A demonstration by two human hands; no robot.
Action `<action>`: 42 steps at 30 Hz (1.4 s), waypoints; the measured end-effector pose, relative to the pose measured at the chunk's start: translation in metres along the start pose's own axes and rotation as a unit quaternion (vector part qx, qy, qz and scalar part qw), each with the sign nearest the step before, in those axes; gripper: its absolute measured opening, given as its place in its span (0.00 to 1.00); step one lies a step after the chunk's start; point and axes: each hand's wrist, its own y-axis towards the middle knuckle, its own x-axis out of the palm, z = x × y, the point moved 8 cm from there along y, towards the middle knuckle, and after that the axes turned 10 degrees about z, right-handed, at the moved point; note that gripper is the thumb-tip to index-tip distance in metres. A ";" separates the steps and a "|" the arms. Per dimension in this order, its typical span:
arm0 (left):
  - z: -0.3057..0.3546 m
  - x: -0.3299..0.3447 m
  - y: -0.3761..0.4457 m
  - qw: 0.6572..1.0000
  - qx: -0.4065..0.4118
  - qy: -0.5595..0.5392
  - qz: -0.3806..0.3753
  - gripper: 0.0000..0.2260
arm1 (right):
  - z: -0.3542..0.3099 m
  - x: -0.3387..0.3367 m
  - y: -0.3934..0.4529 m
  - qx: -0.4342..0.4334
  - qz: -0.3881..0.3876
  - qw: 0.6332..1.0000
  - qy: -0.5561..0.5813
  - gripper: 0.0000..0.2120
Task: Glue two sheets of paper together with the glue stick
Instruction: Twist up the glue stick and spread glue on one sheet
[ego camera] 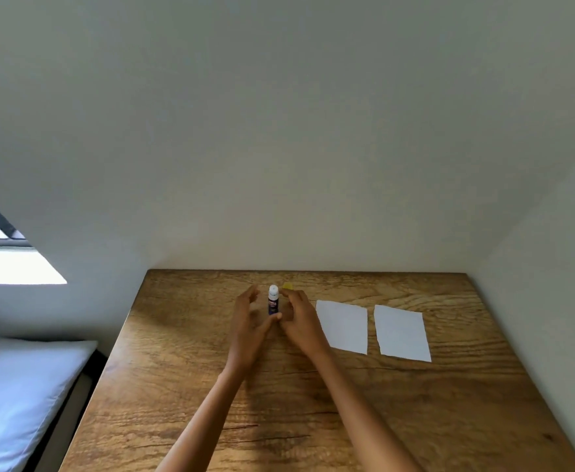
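Note:
The glue stick (273, 301) stands upright on the wooden table (313, 403) near its far edge, dark label below a white uncapped top. My left hand (248, 318) curves around its left side; the thumb touches the base and the fingers stay apart from the tube. My right hand (301, 321) is just right of the stick, its fingertips pinching a small yellow cap (288, 286). Two white sheets of paper lie flat side by side to the right: the nearer sheet (344, 327) beside my right hand, the other sheet (402, 332) further right.
The table fits into a corner, with a white wall (313, 165) behind it and another wall on its right. Past the table's left edge lies a bed with a white pillow (17, 396). A window (7, 264) is at the far left.

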 end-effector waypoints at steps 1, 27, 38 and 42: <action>0.002 -0.004 -0.005 1.000 0.015 0.006 0.015 0.28 | 0.002 -0.004 -0.002 -0.001 0.005 1.000 -0.002 0.25; 0.021 0.091 -0.053 0.949 -0.305 -0.047 -0.069 0.25 | 0.069 -0.095 -0.060 0.168 0.141 0.966 -0.135 0.29; -0.013 -0.051 -0.088 0.964 -0.202 -0.175 -0.005 0.23 | 0.016 -0.021 -0.095 0.230 0.134 0.957 0.120 0.19; -0.026 -0.094 -0.094 0.978 -0.169 -0.123 0.024 0.22 | -0.001 0.012 -0.099 0.232 0.116 0.954 0.148 0.14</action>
